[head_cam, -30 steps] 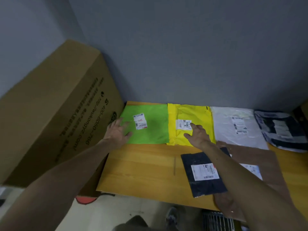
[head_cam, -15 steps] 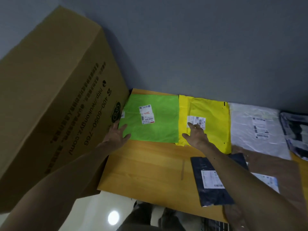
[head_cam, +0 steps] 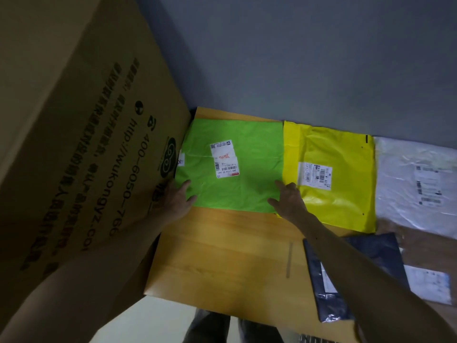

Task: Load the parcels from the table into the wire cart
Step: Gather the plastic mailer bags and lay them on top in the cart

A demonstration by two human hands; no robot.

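**Both hands flat on the green mailer, nothing gripped.**

Left hand [head_cam: 176,199] and right hand [head_cam: 289,199]: fingers straight and spread, resting on the near corners of the flat bright-green plastic mailer parcel [head_cam: 247,149], which lies on the wooden table [head_cam: 222,256] between the two sets of fingers. Judged light, limp and slick, so it should sag; pinch the near edge at both corners. Count: five parcels. They are the green one; a yellow plastic mailer [head_cam: 341,144] just right of the right fingers; a white plastic mailer [head_cam: 405,194] beyond it; and a dark-blue mailer [head_cam: 371,263] and a brown flat parcel [head_cam: 420,246], partly hidden, nearer and to the right.
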